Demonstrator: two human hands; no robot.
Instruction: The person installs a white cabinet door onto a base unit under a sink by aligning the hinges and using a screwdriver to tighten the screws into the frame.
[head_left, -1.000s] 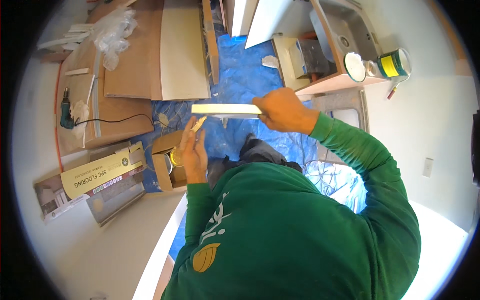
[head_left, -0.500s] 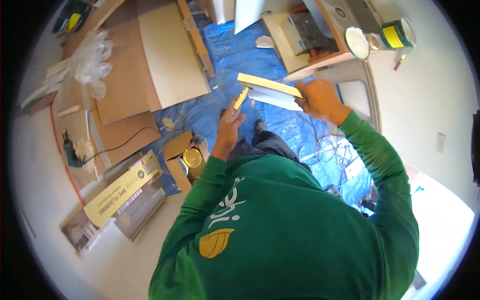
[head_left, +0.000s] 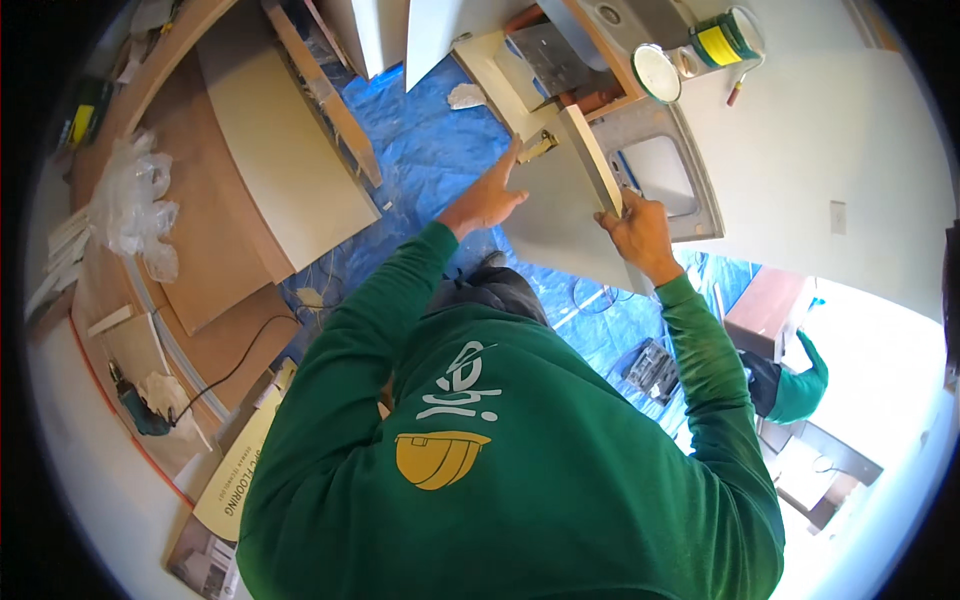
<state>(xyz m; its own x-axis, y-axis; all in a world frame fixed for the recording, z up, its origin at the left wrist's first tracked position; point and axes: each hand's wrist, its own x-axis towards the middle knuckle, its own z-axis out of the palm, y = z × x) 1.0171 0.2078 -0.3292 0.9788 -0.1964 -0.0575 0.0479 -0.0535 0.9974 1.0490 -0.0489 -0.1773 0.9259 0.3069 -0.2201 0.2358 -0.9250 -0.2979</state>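
Note:
A pale cabinet door (head_left: 560,215) is tilted in front of me, its thick cream edge facing up and right. My right hand (head_left: 643,235) is closed on that edge, fingers and thumb pinching it. A brass-coloured metal hinge (head_left: 540,146) sits on the door near its upper left corner. Beside the hinge is my left hand (head_left: 487,200), index finger stretched toward it and thumb spread apart over the door's left side. Its other fingers are partly hidden.
Beyond the door stands an open cabinet (head_left: 490,75) beside a metal sink (head_left: 660,175). Paint cans (head_left: 728,40) rest at the upper right. Blue sheeting (head_left: 420,150) covers the floor. Boards (head_left: 280,150) lean at left, near a drill (head_left: 135,400). Another person's green sleeve (head_left: 800,385) shows at right.
The door has turned from nearly edge-on, so its broad face now shows. My view has swung to the right, bringing another person into sight. My left index finger has stretched out by the hinge.

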